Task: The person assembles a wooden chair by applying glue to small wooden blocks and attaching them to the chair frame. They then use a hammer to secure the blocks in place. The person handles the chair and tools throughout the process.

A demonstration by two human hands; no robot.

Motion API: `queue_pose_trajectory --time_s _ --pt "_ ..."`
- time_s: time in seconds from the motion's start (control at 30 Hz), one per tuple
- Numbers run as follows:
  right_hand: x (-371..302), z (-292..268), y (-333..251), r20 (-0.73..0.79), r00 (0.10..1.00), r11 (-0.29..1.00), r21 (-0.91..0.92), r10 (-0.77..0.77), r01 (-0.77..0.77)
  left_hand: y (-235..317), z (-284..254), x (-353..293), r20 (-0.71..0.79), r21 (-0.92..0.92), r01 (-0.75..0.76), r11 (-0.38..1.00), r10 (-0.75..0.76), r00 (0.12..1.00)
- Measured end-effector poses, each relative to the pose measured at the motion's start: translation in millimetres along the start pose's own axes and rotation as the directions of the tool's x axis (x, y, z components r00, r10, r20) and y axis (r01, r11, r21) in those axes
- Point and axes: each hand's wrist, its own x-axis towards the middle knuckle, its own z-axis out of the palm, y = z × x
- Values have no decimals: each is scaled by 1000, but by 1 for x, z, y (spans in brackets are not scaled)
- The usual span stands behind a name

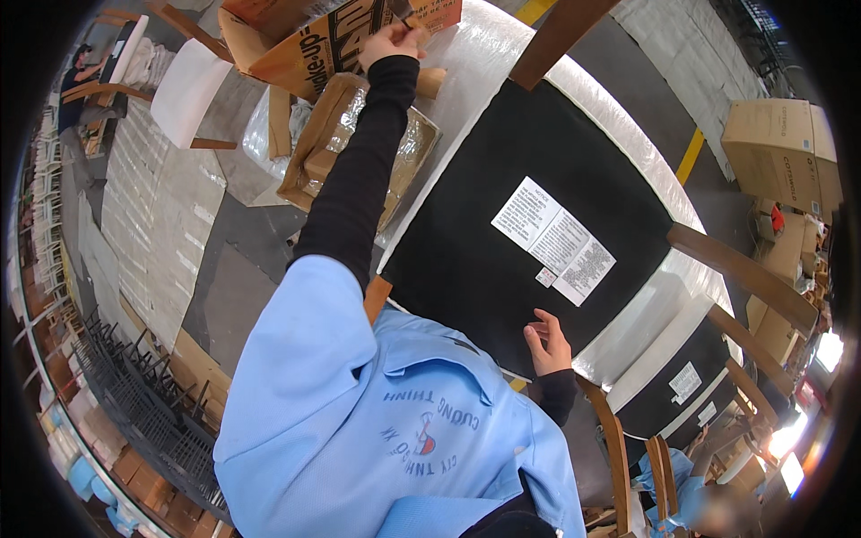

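Note:
My left hand point(393, 47) reaches far forward to the side of an open printed cardboard box point(309, 52). Its fingers are closed around a small brown and dark item that I cannot make out. Below that arm sits a smaller open carton point(334, 134) with brown tape and wrapping in it. An upturned chair seat point(466, 206) lies before me, its black underside facing up and wooden legs rising from it. A white printed label point(556, 240) is on the black cloth. My right hand point(549, 344) hovers over the seat's near edge, fingers loosely bent and apart, holding nothing.
Wooden legs point(560, 40) stick up around the seat. More upturned chairs point(686, 381) stand to the right, near a person in blue point(668, 480). Large cartons point(773, 152) are stacked at the far right. White-seated chairs point(190, 90) and dark stacked frames point(148, 403) stand left.

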Motion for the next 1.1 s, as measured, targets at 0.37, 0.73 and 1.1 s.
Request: queue_pose_trajectory --time_s 0.37,0.73,1.1 --pt "-8 -13 10 -49 997 998 -5 62 -62 -108 54 46 -160 152 435 887 -412 897" --pt "0 -11 -1 2 1000 999 -50 -10 10 -115 56 62 -207 -66 585 809 -584 785" --pt "-11 -10 2 -46 999 1000 -4 11 -11 60 -64 -108 203 283 -596 751 561 803"
